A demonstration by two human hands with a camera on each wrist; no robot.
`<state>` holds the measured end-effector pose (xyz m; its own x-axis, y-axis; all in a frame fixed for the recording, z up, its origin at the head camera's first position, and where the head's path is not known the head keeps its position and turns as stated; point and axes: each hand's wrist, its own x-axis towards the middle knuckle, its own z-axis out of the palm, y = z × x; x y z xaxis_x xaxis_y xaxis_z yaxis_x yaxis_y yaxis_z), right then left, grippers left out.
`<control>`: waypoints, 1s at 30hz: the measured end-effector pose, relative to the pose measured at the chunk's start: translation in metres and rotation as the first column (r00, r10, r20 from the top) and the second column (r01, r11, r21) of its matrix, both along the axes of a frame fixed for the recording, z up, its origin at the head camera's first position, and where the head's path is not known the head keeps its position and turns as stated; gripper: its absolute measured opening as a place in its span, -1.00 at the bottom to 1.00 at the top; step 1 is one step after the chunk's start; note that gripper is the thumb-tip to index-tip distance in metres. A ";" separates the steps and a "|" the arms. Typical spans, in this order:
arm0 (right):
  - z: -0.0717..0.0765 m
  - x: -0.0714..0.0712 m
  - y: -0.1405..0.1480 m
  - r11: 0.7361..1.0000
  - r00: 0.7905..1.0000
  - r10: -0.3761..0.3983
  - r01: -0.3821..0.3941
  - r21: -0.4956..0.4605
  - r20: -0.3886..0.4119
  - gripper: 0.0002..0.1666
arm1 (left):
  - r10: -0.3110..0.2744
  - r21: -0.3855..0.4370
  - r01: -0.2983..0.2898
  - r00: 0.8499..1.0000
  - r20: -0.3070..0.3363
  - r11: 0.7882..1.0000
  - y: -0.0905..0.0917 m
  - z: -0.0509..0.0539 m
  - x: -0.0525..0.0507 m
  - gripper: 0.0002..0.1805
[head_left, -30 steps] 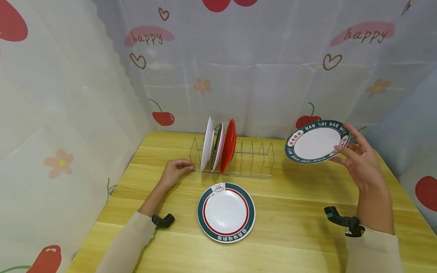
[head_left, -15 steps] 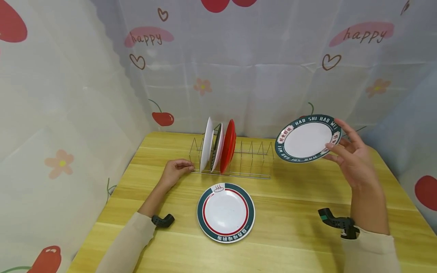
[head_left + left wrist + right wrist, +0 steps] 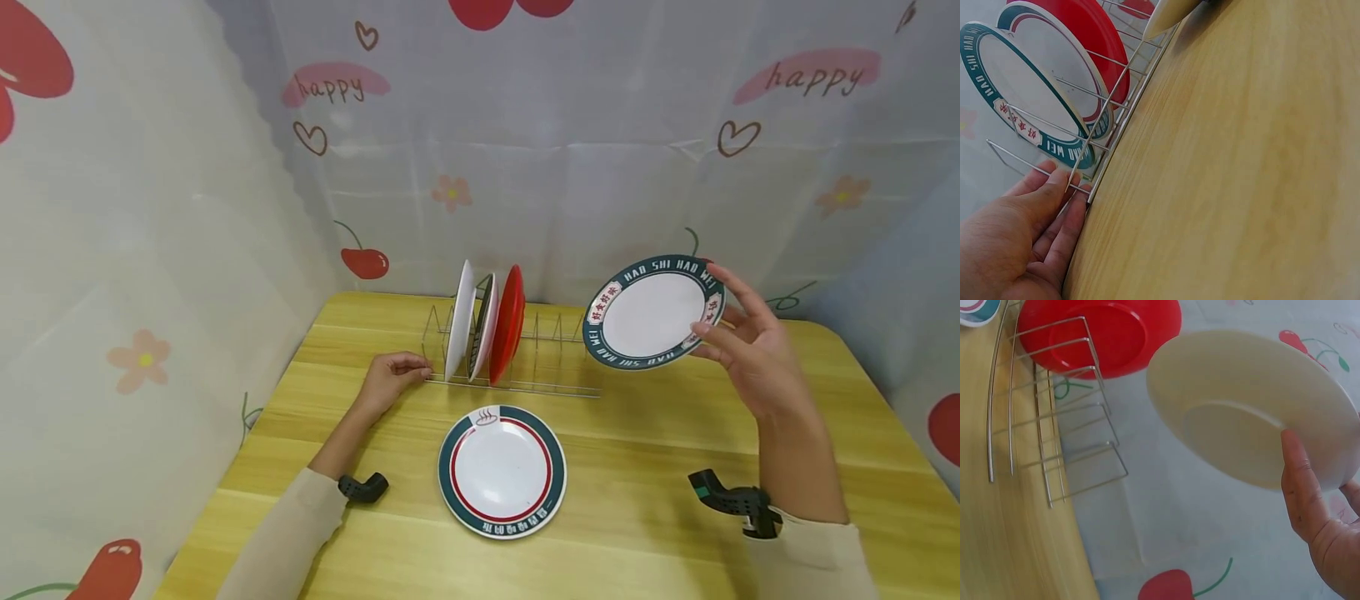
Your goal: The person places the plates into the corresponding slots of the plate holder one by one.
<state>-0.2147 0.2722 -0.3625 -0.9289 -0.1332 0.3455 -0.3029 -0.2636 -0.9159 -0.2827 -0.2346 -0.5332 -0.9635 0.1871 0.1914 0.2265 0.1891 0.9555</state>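
Note:
My right hand (image 3: 750, 350) grips the right rim of a white plate with a green lettered border (image 3: 654, 312), tilted in the air to the right of the rack. In the right wrist view the plate's plain underside (image 3: 1241, 406) faces the camera. My left hand (image 3: 392, 382) pinches the left end of the wire plate rack (image 3: 551, 390); the left wrist view shows thumb and fingers on its wire (image 3: 1079, 187). Standing on edge in the rack's left half are a white-backed plate (image 3: 459, 321), a green-rimmed plate (image 3: 483, 329) and a red plate (image 3: 508, 325).
A green-rimmed plate with a red ring (image 3: 502, 472) lies flat on the wooden table (image 3: 600, 517), in front of the rack. Behind stands a printed curtain (image 3: 570, 200). Wire slots show in the rack's right half.
My right hand has carried its plate leftward, closer to the rack's right end. My left hand stays at the rack's left end, and the racked plates stand as before.

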 end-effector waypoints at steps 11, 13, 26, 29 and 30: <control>0.006 0.000 -0.025 0.993 1.000 0.003 -0.006 0.122 0.026 -0.15 | 0.003 0.014 -0.003 1.000 0.007 1.000 0.000 0.001 0.001 -0.85; 0.006 -0.001 -0.030 0.988 1.000 -0.001 -0.004 0.152 0.029 -0.15 | 0.008 0.015 -0.008 1.000 0.005 1.000 0.000 0.000 0.001 -0.86; 0.009 -0.014 -0.064 0.934 0.998 -0.006 -0.014 0.357 0.056 -0.13 | -0.008 -0.002 0.008 1.000 0.000 1.000 -0.001 0.000 0.000 -0.82; 0.011 -0.019 -0.071 0.922 0.998 0.007 -0.028 0.387 0.056 -0.12 | -0.003 -0.001 0.003 1.000 0.005 1.000 0.000 -0.001 -0.001 -0.83; 0.011 -0.020 -0.074 0.917 0.998 0.007 -0.028 0.398 0.055 -0.12 | -0.002 0.002 0.002 1.000 0.010 1.000 0.000 -0.001 -0.001 -0.83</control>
<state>-0.2349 0.1986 -0.3516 -0.9401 -0.2663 0.2127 -0.2516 0.1212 -0.9602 -0.2841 -0.2345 -0.5342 -0.9649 0.1891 0.1825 0.2178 0.1871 0.9579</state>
